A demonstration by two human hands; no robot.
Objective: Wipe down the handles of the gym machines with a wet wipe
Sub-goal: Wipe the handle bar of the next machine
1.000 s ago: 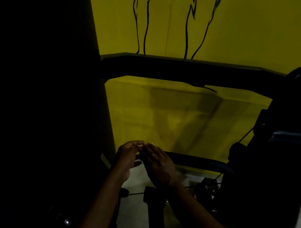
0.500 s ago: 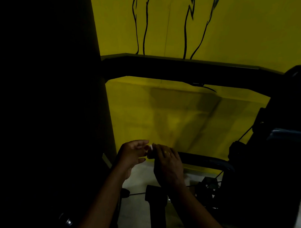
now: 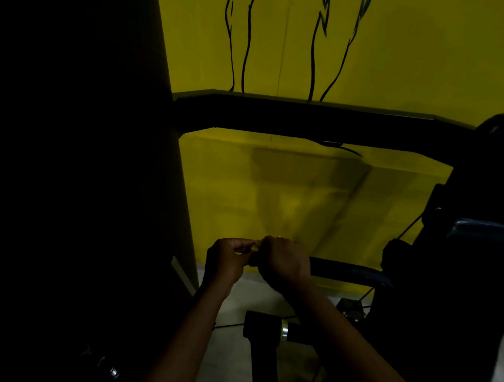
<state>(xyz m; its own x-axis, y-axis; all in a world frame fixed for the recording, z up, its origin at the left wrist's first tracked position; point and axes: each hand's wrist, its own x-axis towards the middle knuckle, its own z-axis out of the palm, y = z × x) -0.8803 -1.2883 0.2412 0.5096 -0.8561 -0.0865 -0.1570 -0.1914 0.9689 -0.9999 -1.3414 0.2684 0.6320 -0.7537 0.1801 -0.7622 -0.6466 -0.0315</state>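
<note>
While our hands meet fingers to fingers in the dim light, our left hand (image 3: 228, 261) pinches a small pale scrap, the wipe (image 3: 255, 249), and our right hand (image 3: 284, 263) curls just beside it over the end of the dark handle (image 3: 353, 273); we cannot tell which of the two it grips. The handle runs off rightward. Behind it stands a yellow wall (image 3: 302, 198), crossed higher up by a black beam (image 3: 304, 118); below our wrists a black post (image 3: 264, 348) stands on the pale floor (image 3: 258, 294).

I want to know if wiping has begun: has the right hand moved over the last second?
Yes. The right hand has shifted rightwards along the black handle, now covering more of its left end, fingers curled over it.
</note>
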